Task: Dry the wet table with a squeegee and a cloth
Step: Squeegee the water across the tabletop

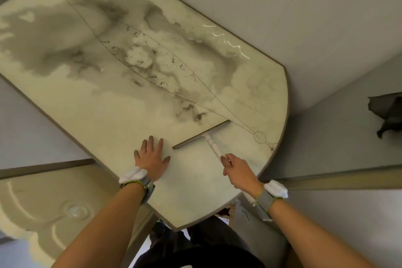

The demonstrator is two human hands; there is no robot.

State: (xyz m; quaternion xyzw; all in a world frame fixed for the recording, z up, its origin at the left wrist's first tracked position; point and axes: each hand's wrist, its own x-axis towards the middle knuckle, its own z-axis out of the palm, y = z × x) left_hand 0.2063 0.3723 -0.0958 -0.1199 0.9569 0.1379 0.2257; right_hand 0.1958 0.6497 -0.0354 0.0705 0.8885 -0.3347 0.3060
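Our right hand [237, 171] grips the squeegee [201, 135] handle, blade on the wet counter [108, 104] at five o'clock; our left hand [151, 158] rests flat, fingers spread, at its nine o'clock.

A single wide-angle camera, worn on the head, looks forward and steeply down over the table [108, 119] from close range. Both forearms enter from the bottom edge, with the left hand [151, 159] near 6 o'clock and the right hand [241, 175] toward 5 o'clock. The tabletop stretches away toward 10 o'clock.
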